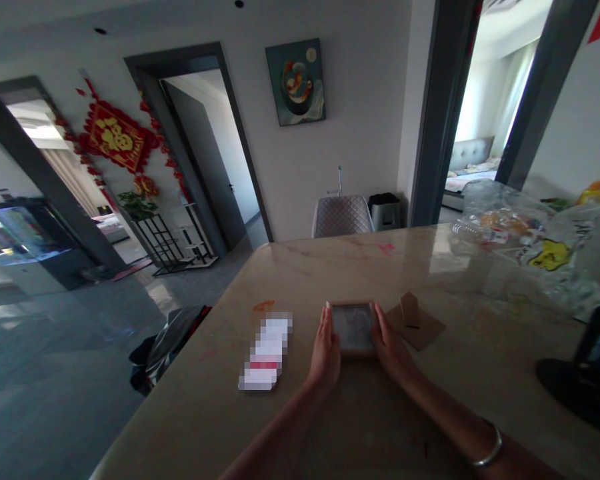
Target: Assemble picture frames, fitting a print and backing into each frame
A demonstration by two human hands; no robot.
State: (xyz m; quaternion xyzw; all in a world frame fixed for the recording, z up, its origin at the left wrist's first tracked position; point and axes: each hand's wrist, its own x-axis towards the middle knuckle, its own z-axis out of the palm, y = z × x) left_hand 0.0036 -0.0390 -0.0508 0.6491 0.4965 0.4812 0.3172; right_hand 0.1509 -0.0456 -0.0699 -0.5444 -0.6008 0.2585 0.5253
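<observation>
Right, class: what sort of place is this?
Probably a home: a bed shows through a doorway, with a painting and red festive decorations on the wall.

Passage right of the small frame [353,327] is narrowed by cardboard [414,325]; a gap is left before the packet [265,351].

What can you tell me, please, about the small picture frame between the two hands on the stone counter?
The small picture frame is a squarish rectangle with a narrow, pale, wood-like border around a grey, mottled centre, which may be glass; any image in it is too blurred to make out. It sits low on the stone counter, though whether it lies fully flat is hard to tell. The left hand and right hand touch its opposite sides, holding it between them.
</observation>
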